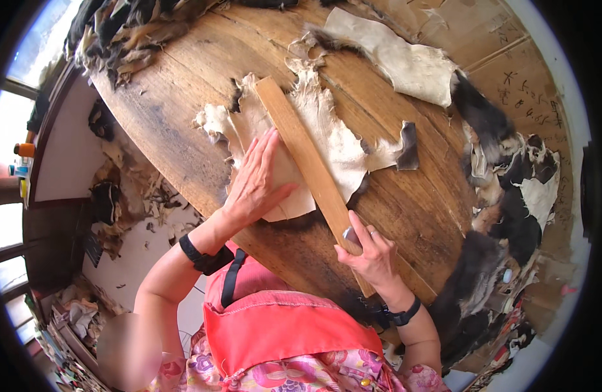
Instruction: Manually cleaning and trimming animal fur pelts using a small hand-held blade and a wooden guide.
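A pale animal hide (337, 144), fur underneath, lies skin side up on the wooden board. Across it rests a long flat wooden strip (307, 160), slanting from the upper left toward me. My left hand (254, 173) lies flat on the hide with its fingers stretched out, fingertips against the strip's left edge. Near the strip's lower end, my right hand (373, 255) is closed on a small silver blade-like piece (350, 235), most of it hidden by the fingers. The right thumb touches the wood.
The large round-edged wooden board (177, 72) has dark stains. Another hide piece (405, 65) lies at its far right. Dark fur scraps (138, 39) heap at the far left, more fur pieces (523, 196) on cardboard (490, 39) at right. Scraps (128, 183) cover the floor at left.
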A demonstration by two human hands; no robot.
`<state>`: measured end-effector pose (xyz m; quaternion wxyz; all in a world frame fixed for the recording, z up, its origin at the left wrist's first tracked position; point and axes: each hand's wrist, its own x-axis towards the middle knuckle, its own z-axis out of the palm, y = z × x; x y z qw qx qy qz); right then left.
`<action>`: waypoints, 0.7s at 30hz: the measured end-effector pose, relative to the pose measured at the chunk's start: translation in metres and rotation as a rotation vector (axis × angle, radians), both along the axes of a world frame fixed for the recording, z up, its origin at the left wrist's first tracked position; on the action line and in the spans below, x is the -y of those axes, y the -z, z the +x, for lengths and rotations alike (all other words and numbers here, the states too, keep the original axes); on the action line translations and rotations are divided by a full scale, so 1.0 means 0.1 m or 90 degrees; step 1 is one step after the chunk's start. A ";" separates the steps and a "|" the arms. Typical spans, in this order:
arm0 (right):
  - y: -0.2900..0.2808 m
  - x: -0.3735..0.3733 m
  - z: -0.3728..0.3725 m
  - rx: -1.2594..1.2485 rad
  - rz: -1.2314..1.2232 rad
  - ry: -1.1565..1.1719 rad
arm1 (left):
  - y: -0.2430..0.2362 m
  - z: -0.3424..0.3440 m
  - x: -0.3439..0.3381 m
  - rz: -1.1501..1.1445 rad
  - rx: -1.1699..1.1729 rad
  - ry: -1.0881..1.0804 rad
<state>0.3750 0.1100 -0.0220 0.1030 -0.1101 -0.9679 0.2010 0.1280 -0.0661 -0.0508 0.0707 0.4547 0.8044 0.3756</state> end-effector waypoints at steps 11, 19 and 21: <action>0.03 -0.01 -0.03 0.029 -0.002 0.000 | 0.01 -0.03 0.02 -0.071 -0.071 0.014; -0.15 -0.15 -0.05 0.082 -0.087 -0.011 | 0.00 -0.01 0.02 -0.073 -0.080 0.008; -0.26 -0.26 -0.10 0.105 -0.320 0.132 | 0.00 0.00 0.02 -0.042 -0.090 -0.002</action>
